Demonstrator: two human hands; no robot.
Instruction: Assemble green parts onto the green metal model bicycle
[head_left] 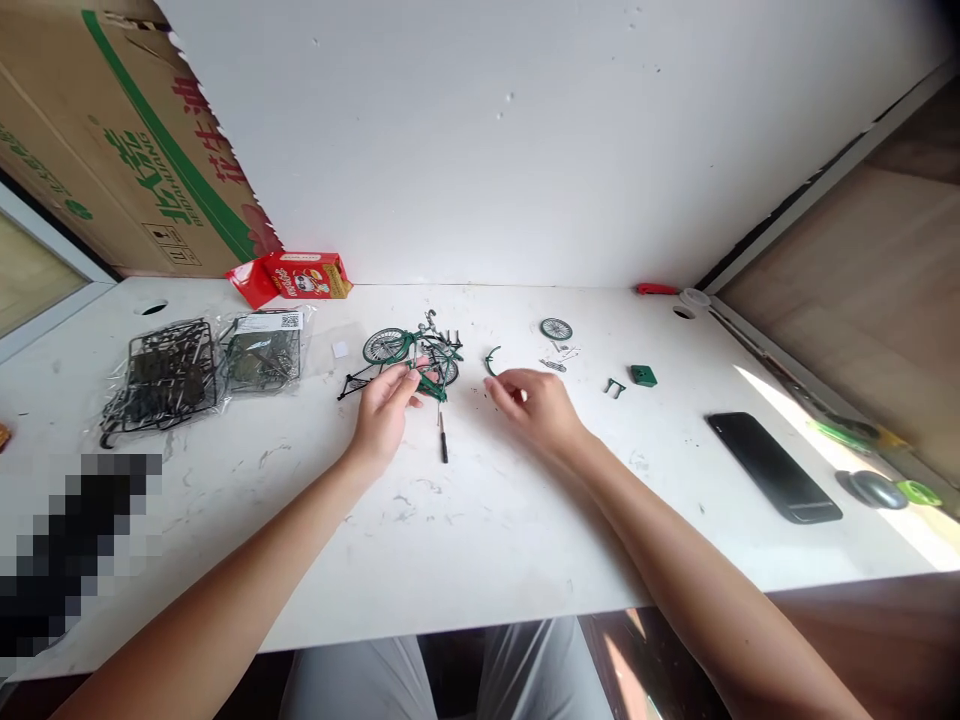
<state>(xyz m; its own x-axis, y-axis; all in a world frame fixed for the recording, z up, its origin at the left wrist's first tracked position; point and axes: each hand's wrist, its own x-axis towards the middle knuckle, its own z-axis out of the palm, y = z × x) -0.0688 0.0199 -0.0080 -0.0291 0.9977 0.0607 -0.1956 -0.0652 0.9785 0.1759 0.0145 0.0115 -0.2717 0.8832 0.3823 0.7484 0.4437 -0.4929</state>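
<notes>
My left hand [388, 402] is closed around a green model bicycle frame [433, 387]; a black fork-like end sticks out to the left of the fingers. Just behind it lies a green model bicycle with a spoked wheel [385, 346], partly overlapped by the held frame. My right hand [536, 405] is low over the table, thumb and fingertips pinched together beside tiny dark bits, perhaps screws [475, 392]. Whatever is in that pinch is too small to make out. A curved green mudguard [491, 359] lies beyond the right fingertips. Below the held frame lies a small screwdriver [443, 446].
A loose wheel [556, 329], a green bracket [615, 387] and a green block [643, 375] lie right. Further right is a black phone [774, 467]. Bagged parts frames [172, 372] and a red box [309, 276] sit left. A white panel [480, 150] rises behind.
</notes>
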